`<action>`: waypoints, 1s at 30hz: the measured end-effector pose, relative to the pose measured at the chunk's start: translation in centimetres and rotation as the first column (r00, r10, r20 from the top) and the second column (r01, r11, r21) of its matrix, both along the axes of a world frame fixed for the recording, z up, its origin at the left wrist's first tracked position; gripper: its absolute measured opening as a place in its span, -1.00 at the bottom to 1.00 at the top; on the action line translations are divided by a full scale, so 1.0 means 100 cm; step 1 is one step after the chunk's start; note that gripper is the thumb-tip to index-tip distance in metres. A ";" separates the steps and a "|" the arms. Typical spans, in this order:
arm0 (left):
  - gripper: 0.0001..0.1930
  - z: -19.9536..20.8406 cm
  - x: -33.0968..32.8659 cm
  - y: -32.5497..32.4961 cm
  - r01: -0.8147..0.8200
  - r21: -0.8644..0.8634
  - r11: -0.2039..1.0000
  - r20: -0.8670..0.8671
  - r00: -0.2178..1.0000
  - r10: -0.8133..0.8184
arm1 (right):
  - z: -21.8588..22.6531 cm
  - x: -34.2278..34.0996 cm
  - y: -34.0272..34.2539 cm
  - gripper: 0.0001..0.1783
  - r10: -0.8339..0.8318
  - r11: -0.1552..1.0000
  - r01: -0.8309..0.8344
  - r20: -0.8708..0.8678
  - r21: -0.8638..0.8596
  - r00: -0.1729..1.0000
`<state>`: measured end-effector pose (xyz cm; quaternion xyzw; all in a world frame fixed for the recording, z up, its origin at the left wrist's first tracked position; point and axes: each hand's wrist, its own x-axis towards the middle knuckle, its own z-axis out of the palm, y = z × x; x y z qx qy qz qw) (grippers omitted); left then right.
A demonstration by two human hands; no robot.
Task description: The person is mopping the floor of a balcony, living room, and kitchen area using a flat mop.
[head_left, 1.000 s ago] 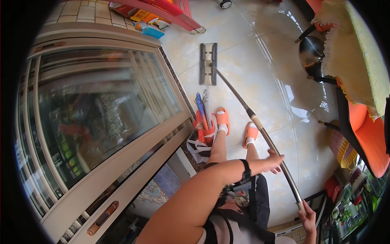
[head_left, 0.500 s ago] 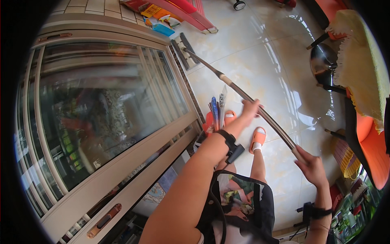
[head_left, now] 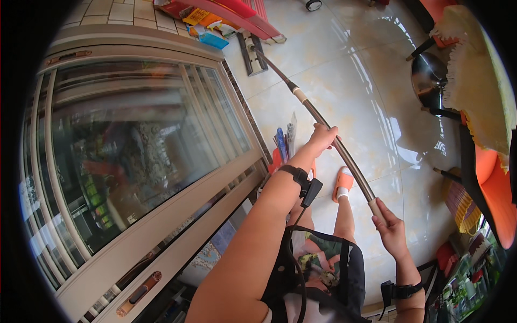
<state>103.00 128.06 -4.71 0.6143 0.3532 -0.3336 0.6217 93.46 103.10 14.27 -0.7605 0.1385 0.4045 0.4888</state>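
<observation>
A flat mop [head_left: 345,155] with a long metallic pole slants across the floor in front of me. My left hand [head_left: 325,137] is closed round the middle of the pole. Lower down, my right hand [head_left: 391,230] grips the pale end of the handle. The narrow mop head [head_left: 253,54] lies on the tiles at the far left, close to a red rack and a blue packet. A black strap with a small device circles each of my wrists.
Sliding glass doors [head_left: 140,145] with beige frames stand to my left. Umbrellas [head_left: 286,141] poke up beside my feet. Orange chairs [head_left: 494,185] and a cloth-draped table [head_left: 479,91] line the right. A red rack [head_left: 237,19] with packets stands ahead. Glossy pale tiles [head_left: 334,81] cover the floor.
The mop head has moved forward and slightly right, up to the red rack. The handle end has swung left with my right hand, and my left hand has shifted slightly left.
</observation>
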 end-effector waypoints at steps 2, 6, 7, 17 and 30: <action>-0.52 0.008 -0.006 -0.014 0.009 0.012 1.000 -0.038 0.999 -0.009 | -0.001 -0.017 -0.013 -0.52 -0.021 1.000 0.021 -0.014 0.010 1.000; -0.38 0.027 -0.039 -0.053 0.091 -0.056 0.994 -0.221 0.970 -0.101 | 0.022 -0.040 -0.047 -0.51 0.060 0.995 -0.064 -0.060 -0.076 0.996; -0.39 0.029 -0.048 -0.067 0.112 -0.064 0.992 -0.268 0.955 -0.125 | 0.027 -0.047 -0.064 -0.51 0.089 0.991 -0.089 -0.008 -0.095 0.996; -0.49 0.074 -0.148 -0.285 0.311 -0.527 0.791 -0.294 0.807 -0.513 | 0.147 -0.155 -0.245 -0.51 -0.212 0.923 0.156 -0.127 -0.352 0.969; -0.40 0.055 -0.113 -0.192 0.108 -0.154 0.982 -0.182 0.974 -0.136 | 0.099 -0.074 -0.172 -0.46 -0.211 0.977 0.173 -0.437 -0.124 0.874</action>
